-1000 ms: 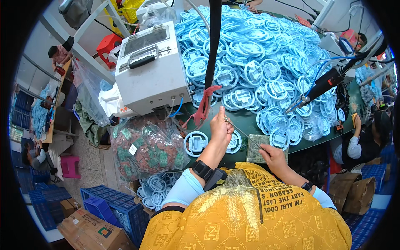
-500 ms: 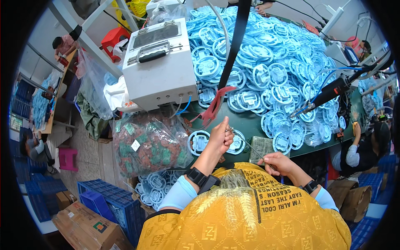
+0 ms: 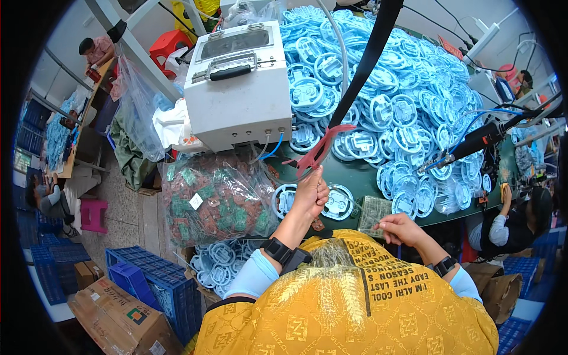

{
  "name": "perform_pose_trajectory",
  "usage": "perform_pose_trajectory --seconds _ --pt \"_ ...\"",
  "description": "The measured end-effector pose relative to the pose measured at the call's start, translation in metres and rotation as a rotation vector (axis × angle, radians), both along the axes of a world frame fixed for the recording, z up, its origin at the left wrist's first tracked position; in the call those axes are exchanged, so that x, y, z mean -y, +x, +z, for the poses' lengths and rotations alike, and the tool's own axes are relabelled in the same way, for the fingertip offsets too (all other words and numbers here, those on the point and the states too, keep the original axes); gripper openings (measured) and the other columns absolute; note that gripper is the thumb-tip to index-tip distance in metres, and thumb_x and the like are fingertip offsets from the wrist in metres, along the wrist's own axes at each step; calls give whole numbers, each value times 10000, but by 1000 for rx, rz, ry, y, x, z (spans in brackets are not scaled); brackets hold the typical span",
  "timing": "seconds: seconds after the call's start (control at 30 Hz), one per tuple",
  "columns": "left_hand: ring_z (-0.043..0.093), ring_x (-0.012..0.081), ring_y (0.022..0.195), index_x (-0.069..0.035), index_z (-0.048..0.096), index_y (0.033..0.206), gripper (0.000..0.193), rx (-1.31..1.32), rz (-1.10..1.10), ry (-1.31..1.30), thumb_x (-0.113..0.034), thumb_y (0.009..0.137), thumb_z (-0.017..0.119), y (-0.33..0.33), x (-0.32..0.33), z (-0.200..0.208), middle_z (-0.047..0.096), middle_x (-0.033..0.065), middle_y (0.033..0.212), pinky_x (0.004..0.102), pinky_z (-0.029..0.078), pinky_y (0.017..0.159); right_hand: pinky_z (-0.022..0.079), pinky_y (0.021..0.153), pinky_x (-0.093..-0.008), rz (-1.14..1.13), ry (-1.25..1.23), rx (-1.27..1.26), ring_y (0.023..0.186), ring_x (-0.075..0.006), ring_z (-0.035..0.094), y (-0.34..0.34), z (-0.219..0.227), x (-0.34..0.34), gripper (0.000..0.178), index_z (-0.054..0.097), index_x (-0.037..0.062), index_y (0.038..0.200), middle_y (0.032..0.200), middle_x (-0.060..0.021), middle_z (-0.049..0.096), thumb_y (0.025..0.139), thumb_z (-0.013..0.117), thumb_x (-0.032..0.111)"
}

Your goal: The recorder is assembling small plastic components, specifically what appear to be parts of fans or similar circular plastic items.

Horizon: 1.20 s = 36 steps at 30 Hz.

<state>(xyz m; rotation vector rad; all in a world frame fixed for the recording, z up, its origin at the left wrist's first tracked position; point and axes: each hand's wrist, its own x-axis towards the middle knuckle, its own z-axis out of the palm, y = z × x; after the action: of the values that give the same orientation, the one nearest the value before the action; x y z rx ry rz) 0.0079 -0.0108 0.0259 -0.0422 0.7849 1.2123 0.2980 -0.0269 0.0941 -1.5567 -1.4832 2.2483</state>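
My left hand (image 3: 312,194) is closed with the thumb up, just below a pink cloth tie (image 3: 322,151) on a hanging black strap (image 3: 368,65). What its fingers hold, if anything, is hidden. To the right, my right hand (image 3: 399,229) is pinched closed near a clear-wrapped block (image 3: 374,214); I cannot make out anything in its fingers. Between the hands a round light-blue plastic part (image 3: 338,202) lies on the green table (image 3: 361,177). A second such part (image 3: 284,200) is partly covered behind my left wrist.
A big heap of light-blue plastic parts (image 3: 390,89) covers the far table. At left stand a white metal box machine (image 3: 236,106) and a clear bag of red and green pieces (image 3: 213,201). A black tool on an arm (image 3: 473,141) hangs at right. Co-workers sit on both sides.
The thin dark rod seen in my right hand is no longer visible. My left hand has shifted slightly left and down. The view has swung a little, moving the bench rightward.
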Motion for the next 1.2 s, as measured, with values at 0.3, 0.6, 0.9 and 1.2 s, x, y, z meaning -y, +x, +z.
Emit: perform_pose_trajectory --seconds 0.3,0.6,0.9,1.2 --pt "356 102 448 -90 485 781 353 24 -321 -80 -383 973 534 -26 32 0 428 17 584 231 218 374 458 523 -323 156 552 311 535 -171 579 -12 -36 -41 205 674 14 943 618 -67 611 915 590 199" --pt "400 118 496 -26 529 755 457 66 21 -33 -394 1010 436 -124 120 42 531 123 718 216 304 402 484 639 -379 136 1567 54 779 -327 613 -120 41 -140 166 644 36 987 839 -137 615 829 663 80" --pt "339 72 450 -103 525 785 350 -44 396 49 -396 977 516 -196 78 96 385 -5 590 200 234 370 495 802 -384 235 1769 -71 938 -296 593 -305 127 -266 286 635 58 1070 940 -118 592 813 682 176" --pt "313 58 428 -114 504 765 360 -405 344 200 -399 985 503 -261 -64 181 412 -10 600 191 213 362 510 674 -405 322 1898 -88 737 -334 619 -334 147 -319 124 674 80 907 885 -95 572 827 668 175"
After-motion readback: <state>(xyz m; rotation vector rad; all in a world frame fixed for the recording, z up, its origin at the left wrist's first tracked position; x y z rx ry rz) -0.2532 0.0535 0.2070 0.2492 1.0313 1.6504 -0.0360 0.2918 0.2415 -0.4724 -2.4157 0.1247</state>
